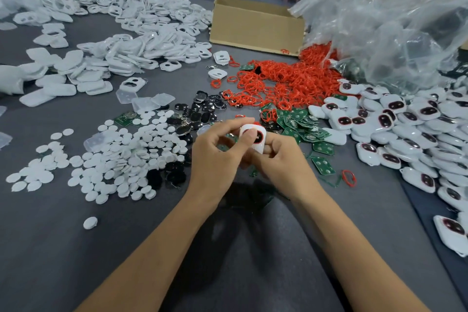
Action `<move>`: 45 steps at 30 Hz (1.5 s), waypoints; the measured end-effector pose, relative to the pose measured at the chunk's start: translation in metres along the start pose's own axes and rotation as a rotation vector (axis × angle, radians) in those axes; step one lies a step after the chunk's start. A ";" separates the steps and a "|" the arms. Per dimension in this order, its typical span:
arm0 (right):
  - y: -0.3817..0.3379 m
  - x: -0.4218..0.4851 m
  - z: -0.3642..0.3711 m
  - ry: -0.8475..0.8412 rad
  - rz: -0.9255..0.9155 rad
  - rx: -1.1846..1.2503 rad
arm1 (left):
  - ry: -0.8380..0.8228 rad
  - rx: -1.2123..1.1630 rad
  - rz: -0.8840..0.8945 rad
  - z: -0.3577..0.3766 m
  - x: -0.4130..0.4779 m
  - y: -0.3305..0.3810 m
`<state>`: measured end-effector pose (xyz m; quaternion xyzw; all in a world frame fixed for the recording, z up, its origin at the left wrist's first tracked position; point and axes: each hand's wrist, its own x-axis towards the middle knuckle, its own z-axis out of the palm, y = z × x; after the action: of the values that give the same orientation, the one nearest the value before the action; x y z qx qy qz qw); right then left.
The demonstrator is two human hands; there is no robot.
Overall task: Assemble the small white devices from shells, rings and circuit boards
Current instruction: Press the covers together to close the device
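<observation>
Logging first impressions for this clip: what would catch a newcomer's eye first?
The heap of red rings at centre right, before the cardboard box. Then the left hand and right hand gripping one white device mid-table, with white shells piled far left.

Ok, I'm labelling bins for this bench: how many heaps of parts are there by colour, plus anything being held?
White heaps: 3 (empty shells, round discs, finished devices)
Red heaps: 1 (rings)
Green heaps: 1 (circuit boards)
Black heaps: 1 (oval pieces)
Held: 1 white device, gripped by left hand and right hand
Total: 6 heaps, 1 held device
</observation>
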<state>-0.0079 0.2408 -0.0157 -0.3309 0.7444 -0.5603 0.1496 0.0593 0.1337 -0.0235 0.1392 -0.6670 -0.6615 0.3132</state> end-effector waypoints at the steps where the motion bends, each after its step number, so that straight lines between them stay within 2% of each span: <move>1: -0.001 -0.001 -0.001 -0.020 -0.002 0.031 | -0.004 -0.004 0.003 0.000 0.000 0.000; 6: -0.005 -0.003 -0.006 -0.068 0.015 0.177 | -0.014 -0.135 -0.091 -0.002 -0.001 0.004; 18: 0.002 -0.002 -0.004 -0.036 0.024 0.029 | -0.023 -0.161 -0.126 -0.004 -0.001 0.004; 24: 0.001 -0.004 -0.008 -0.022 0.027 0.057 | -0.049 -0.150 -0.123 -0.002 -0.001 0.005; 33: 0.000 -0.003 -0.006 -0.021 0.071 0.175 | 0.022 -0.185 -0.192 -0.001 -0.002 0.010; 45: -0.002 -0.006 -0.008 -0.063 0.090 0.071 | -0.012 -0.141 -0.194 -0.003 -0.002 0.009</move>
<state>-0.0078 0.2497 -0.0125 -0.3090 0.7332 -0.5682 0.2099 0.0649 0.1334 -0.0150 0.1768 -0.6042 -0.7346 0.2530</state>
